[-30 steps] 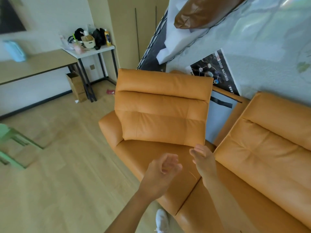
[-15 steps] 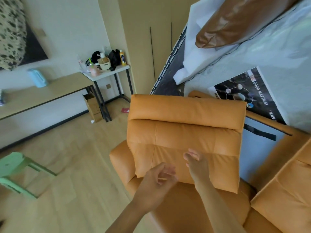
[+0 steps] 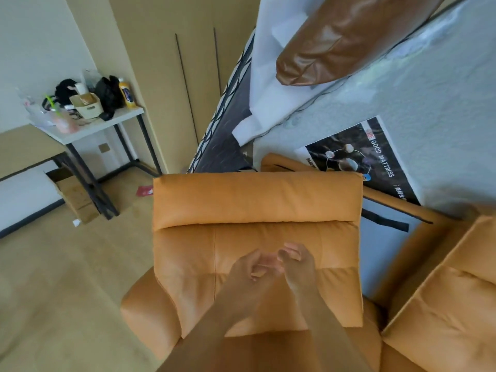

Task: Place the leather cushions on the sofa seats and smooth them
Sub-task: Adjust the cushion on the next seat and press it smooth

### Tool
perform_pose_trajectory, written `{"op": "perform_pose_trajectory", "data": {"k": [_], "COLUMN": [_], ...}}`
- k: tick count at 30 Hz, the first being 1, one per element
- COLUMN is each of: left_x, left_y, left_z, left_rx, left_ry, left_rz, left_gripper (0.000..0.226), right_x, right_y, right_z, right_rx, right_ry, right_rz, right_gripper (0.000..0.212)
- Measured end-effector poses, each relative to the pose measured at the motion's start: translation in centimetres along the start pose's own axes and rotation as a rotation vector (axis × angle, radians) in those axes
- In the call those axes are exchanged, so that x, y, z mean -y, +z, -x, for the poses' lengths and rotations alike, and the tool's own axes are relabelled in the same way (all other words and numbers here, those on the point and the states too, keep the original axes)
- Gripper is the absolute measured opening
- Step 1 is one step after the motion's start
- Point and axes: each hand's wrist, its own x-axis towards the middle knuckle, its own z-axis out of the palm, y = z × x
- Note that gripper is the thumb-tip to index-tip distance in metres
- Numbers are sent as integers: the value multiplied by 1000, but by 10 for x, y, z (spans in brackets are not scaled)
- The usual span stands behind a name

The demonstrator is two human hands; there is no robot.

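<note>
As far as we could judge, the task was about half done: an orange back cushion [image 3: 255,237] already stood upright on the left sofa seat [image 3: 142,315], and another cushion [image 3: 451,299] lay on the seat to the right. Smoothing seemed left to do. The upright cushion faced us, its long axis running left to right. Our left hand [image 3: 248,275] and right hand [image 3: 299,267] met in front of it, fingers loosely curled, holding nothing.

Left hand [image 3: 249,275] and right hand [image 3: 298,267] blurred together; grip unclear. Brown cushion [image 3: 346,38] cropped at top.
</note>
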Motion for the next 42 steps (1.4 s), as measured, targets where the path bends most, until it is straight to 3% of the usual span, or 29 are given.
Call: {"op": "perform_pose_trajectory", "data": {"k": [4, 7, 9, 12, 15, 18, 22, 28, 32, 38, 42], "left_x": [8, 21, 29, 35, 38, 53, 98, 128, 131, 138, 122], "left_y": [-38, -76, -103, -138, -158, -169, -169, -157, -149, -149, -125], "left_z": [-66, -136, -193, -284, -363, -423, -460, -450, -398, -276, -201], "left_rx": [89, 123, 125, 147, 121, 178, 322, 262, 187, 51, 33], "left_ry": [51, 70, 72, 46, 128, 77, -112, 78, 230, 345, 383], "left_rz": [-16, -160, -298, -497, -837, -1049, -1131, -1207, -1172, -1059, -1057], "left_gripper": [21, 35, 46, 68, 82, 114, 141, 142, 116, 101, 88], "right_x": [13, 21, 27, 27, 23, 21, 18, 24, 46, 71, 78], "right_y": [18, 29, 36, 47, 55, 52, 28, 7, 27, 49, 35], "right_z": [-35, -57, -70, -83, -91, -94, -88, -90, -112, -154, -175], "right_rx": [-135, -211, -246, -300, -350, -397, -455, -510, -364, 35, 377], "right_ry": [78, 100, 120, 160, 196, 224, 262, 292, 133, -276, -263], "right_rz": [-81, -66, -58, -53, -6, 30, 109, 342, 586, 1475, 1945], "right_gripper": [21, 3, 12, 9, 12, 15, 19, 29, 52, 121, 151]}}
